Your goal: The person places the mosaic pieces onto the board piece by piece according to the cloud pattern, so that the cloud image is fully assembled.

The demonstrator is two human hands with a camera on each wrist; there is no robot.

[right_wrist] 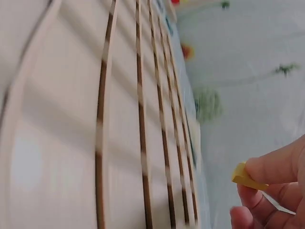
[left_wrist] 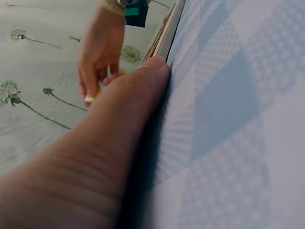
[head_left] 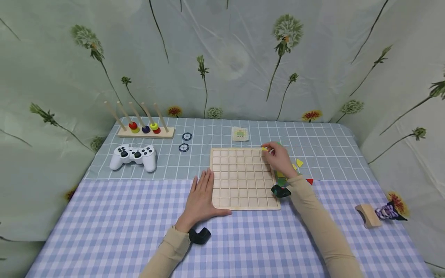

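A square wooden grid board [head_left: 240,177] lies in the middle of the table. My left hand [head_left: 201,199] rests at its lower left corner, straight fingers along the left side and thumb along the near edge. At the far right corner, my right hand [head_left: 278,156] pinches a small yellow piece [right_wrist: 242,175] between thumb and fingers. In the right wrist view that piece shows a thick, flat-sided shape, held above the board's surface. Loose yellow pieces [head_left: 299,163], green ones and a red piece [head_left: 309,181] lie right of the board, partly hidden under the right arm.
A small pattern card [head_left: 240,134] lies behind the board. To the left are two poker chips [head_left: 184,147], a white game controller [head_left: 133,156] and a wooden peg stand [head_left: 163,133] with coloured beads. A wooden arch block [head_left: 368,216] and a small purple-patterned item [head_left: 386,212] sit far right.
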